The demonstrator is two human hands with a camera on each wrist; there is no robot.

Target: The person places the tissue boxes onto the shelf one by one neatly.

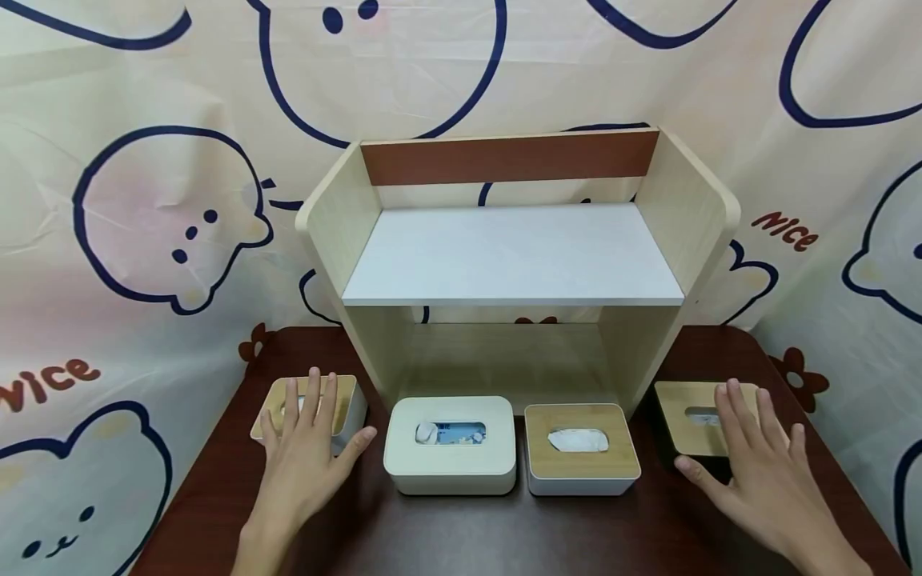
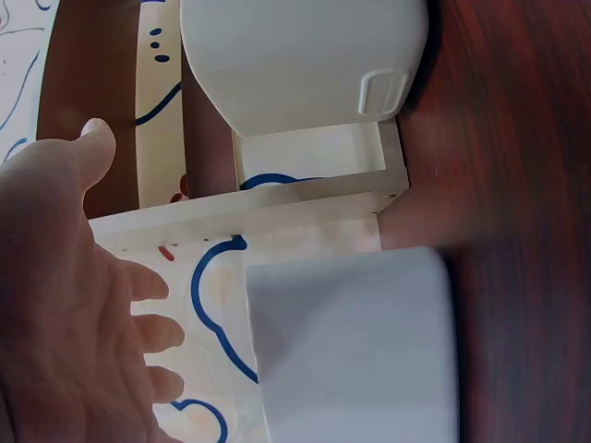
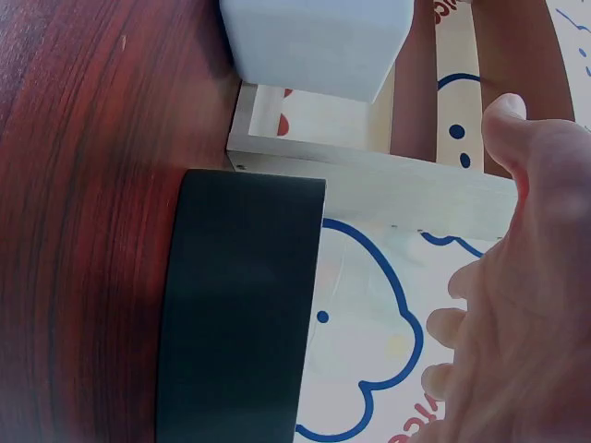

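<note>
My left hand [image 1: 298,468] is spread above a tissue box [image 1: 350,400] with a wooden lid and pale grey sides, at the left of the table. In the left wrist view that box's plain side [image 2: 360,341] shows below the fingers, with a gap between. My right hand [image 1: 767,480], fingers stretched out, hovers over a black tissue box [image 1: 673,396] with a wooden lid at the right. Its dark side [image 3: 240,305] stands apart from the fingertips in the right wrist view. Neither hand holds anything.
Between the hands stand an all-white tissue box [image 1: 450,472] and a white one with a wooden lid [image 1: 583,484]. Right behind them rises a two-level wooden shelf [image 1: 515,252] with side walls. A patterned cloth [image 1: 173,360] hangs behind the dark table [image 1: 461,544].
</note>
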